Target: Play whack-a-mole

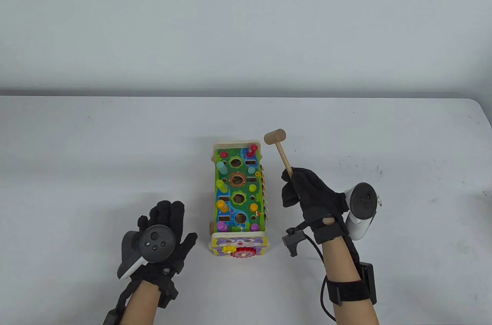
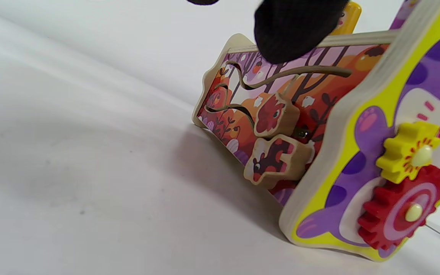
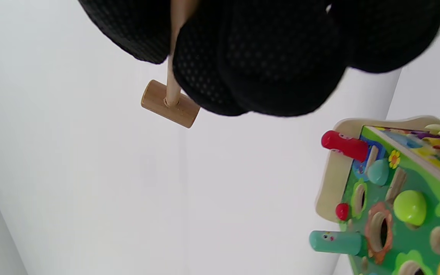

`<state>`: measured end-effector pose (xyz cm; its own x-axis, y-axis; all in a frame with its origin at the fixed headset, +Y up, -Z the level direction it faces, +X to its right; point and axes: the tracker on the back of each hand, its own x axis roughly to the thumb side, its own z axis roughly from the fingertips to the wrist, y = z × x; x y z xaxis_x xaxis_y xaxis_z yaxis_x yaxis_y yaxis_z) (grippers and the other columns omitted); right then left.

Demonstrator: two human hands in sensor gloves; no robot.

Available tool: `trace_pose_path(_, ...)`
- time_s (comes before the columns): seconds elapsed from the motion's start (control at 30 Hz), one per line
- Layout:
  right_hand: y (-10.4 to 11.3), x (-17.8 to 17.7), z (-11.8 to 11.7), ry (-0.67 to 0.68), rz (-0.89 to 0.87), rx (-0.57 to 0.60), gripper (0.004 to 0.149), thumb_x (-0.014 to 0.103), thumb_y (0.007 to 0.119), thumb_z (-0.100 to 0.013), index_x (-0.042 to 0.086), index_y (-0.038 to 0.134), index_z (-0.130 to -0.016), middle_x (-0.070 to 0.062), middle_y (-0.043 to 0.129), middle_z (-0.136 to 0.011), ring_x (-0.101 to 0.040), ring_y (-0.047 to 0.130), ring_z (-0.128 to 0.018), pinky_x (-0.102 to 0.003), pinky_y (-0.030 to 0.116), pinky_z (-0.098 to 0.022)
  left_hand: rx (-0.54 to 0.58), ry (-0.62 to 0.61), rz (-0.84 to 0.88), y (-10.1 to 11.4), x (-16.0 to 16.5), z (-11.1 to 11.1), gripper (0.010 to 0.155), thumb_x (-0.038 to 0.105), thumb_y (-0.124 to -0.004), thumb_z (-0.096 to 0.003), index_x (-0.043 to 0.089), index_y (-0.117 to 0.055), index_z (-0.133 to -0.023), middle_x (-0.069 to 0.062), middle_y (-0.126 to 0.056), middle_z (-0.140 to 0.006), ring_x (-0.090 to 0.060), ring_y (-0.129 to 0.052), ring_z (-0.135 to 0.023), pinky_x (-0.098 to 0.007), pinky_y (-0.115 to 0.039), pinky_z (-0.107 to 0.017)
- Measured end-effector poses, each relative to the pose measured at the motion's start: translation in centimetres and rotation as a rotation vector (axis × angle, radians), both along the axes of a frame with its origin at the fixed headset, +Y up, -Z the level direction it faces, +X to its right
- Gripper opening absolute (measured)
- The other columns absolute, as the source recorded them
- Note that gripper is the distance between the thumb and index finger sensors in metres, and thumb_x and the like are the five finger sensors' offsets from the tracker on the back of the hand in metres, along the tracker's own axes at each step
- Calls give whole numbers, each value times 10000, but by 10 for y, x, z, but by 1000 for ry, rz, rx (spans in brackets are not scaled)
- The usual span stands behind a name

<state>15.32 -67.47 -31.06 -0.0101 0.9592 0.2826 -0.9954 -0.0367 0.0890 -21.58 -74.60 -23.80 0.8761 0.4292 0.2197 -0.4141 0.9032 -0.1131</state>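
The whack-a-mole toy (image 1: 238,190) is a wooden box with a green top, round holes and coloured pegs, standing mid-table. My right hand (image 1: 307,194) grips the wooden hammer (image 1: 282,154) by its handle, to the right of the toy. The hammer head (image 1: 275,136) is raised by the toy's far right corner. In the right wrist view the hammer (image 3: 170,103) hangs from my fingers (image 3: 266,57), with the toy (image 3: 395,198) and its red peg (image 3: 344,145) at lower right. My left hand (image 1: 163,232) lies flat and spread, left of the toy. Its wrist view shows the toy's side (image 2: 281,126).
The toy's near end panel has a yellow gear (image 1: 228,249) and a red gear (image 1: 243,254), also seen in the left wrist view as the red gear (image 2: 403,208). The white table (image 1: 96,156) ends at a rounded far right corner. A grey wall stands behind.
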Motion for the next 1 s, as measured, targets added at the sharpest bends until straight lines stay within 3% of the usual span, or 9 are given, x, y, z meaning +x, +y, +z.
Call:
trace_pose_path(0.13, -13, -11, -17, -17, 121, -66, 456, 340, 638, -595, -12, 792, -841, -82, 914, -527, -245, 934, -325, -523, 746, -394, -4, -5, 2, -1, 1, 0, 833, 416, -658, -564, 39, -170, -1124, -382, -166, -1114, -689, -250, -1019, -832, -166, -613)
trace_pose_path(0.33, -33, -24, -36, -30, 453, -213, 456, 302, 663, -578, -66, 824, -794, -112, 928, -472, -266, 937, -260, -543, 751, -332, -17, -15, 5, -3, 2, 0, 833, 416, -659, -563, 36, -173, -1124, -383, -167, -1113, -691, -253, -1016, -832, -170, -612)
trace_pose_path(0.5, -23, -17, -28, -38, 280, -162, 456, 304, 665, -578, -66, 825, -791, -108, 928, -470, -262, 935, -263, -539, 751, -337, -22, -16, 12, -2, 2, -1, 832, 417, -655, -566, 39, -168, -1124, -381, -165, -1113, -689, -250, -1018, -831, -169, -614)
trace_pose_path(0.7, -6, -4, -4, -14, 213, -81, 456, 304, 665, -576, -66, 829, -786, -108, 931, -464, -259, 939, -253, -536, 755, -329, -10, -19, 16, -2, 2, 0, 832, 418, -656, -564, 40, -170, -1123, -382, -171, -1114, -688, -264, -1019, -832, -179, -616)
trace_pose_path(1.0, -13, -5, 36, 122, 161, -40, 458, 310, 666, -577, -65, 835, -779, -105, 935, -456, -255, 939, -245, -532, 759, -323, 5, -27, 40, -2, 3, 1, 829, 421, -654, -563, 36, -180, -1124, -382, -213, -1113, -686, -316, -1017, -832, -225, -624)
